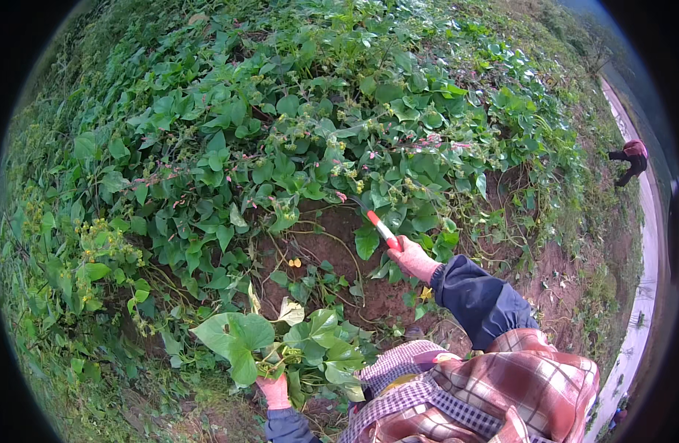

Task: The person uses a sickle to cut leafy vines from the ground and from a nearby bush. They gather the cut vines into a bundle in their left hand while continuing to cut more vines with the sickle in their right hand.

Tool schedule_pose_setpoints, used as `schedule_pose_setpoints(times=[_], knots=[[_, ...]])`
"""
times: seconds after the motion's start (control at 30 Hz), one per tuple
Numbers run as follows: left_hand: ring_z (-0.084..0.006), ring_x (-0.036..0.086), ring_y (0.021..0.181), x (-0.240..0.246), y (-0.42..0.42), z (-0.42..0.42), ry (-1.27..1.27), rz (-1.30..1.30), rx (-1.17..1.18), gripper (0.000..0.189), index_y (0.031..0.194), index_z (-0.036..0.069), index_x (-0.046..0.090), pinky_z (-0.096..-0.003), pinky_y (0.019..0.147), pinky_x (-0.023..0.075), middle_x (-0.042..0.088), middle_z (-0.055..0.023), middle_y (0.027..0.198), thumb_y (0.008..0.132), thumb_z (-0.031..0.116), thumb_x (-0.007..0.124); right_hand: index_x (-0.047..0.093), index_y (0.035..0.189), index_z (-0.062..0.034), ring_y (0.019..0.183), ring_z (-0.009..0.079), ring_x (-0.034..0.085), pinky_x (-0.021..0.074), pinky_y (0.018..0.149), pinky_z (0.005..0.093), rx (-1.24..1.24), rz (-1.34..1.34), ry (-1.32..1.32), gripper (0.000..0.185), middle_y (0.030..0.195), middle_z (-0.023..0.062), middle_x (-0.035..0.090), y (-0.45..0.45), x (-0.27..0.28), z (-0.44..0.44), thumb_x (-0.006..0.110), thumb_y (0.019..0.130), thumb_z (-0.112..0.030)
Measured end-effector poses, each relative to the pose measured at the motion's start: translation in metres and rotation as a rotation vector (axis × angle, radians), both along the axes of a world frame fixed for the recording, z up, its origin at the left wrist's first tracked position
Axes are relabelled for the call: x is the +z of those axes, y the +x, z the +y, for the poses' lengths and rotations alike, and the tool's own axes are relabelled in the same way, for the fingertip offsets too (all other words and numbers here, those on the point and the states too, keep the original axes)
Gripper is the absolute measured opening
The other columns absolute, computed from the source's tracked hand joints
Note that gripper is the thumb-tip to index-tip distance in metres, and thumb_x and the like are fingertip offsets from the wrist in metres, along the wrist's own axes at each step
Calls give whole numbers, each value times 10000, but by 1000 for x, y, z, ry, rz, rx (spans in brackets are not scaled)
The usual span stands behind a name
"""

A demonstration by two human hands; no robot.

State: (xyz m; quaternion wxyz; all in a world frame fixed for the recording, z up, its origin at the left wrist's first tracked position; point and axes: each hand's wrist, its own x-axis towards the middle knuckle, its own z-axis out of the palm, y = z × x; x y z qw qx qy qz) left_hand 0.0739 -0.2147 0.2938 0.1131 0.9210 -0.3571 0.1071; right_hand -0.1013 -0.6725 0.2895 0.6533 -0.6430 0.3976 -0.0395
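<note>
My right hand (412, 258) grips the red and white handle of a sickle (381, 227). Its dark, thin blade points up and left into the leafy vines (339, 160), where the tip is hard to make out. Lower down, my left hand (274, 391) holds a bunch of cut leafy stems (311, 349) with broad heart-shaped leaves, which look like sweet potato vine. The leaves partly cover the fingers of that hand. Bare reddish soil (339, 243) with trailing stems shows between the two hands.
Dense vines with pink flower spikes (428, 141) cover the slope ahead. Yellow-flowered weeds (104, 243) grow at the left. Another person (633, 159) bends over far to the right, beside a pale road (644, 293). My checked apron (397, 360) hangs at the bottom.
</note>
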Motion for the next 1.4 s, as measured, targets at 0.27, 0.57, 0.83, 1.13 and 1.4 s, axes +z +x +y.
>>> schedule_pose_setpoints(times=[0.27,0.57,0.83,1.13,1.4], knots=[[-363,563,1003,6,-43,-45,-275,256,67,474,1134,33,564,-458,867,452,593,-177,1105,755,261,733,446,1113,-48,620,297,612,489,567,401,-16,340,-315,397,760,147,605,42,-67,5,576,855,-321],[-303,532,1115,-10,-22,-62,-592,635,186,458,1238,50,519,-414,962,417,544,-150,1237,820,150,676,427,1002,-99,428,127,459,380,369,261,-349,-223,984,229,649,14,487,-40,76,7,599,869,-167],[-185,561,1009,-5,-19,-106,-921,1017,253,622,1263,44,452,-340,882,484,559,-77,1173,722,33,759,441,1161,-94,428,96,442,360,385,217,-120,-138,1067,352,662,-1,467,-106,127,69,603,873,-216],[-174,618,817,5,-20,-173,-1188,1329,367,315,1128,-7,578,-311,718,513,636,-70,954,851,122,653,420,1175,-64,466,75,445,365,416,215,158,-207,878,383,676,4,480,-112,129,108,573,892,-271],[-177,559,1042,7,0,-186,-969,752,136,642,1379,94,384,-326,784,523,499,-82,1292,810,0,667,413,1136,-65,480,87,453,372,428,251,416,-7,477,399,701,9,495,-101,137,119,583,848,-284]])
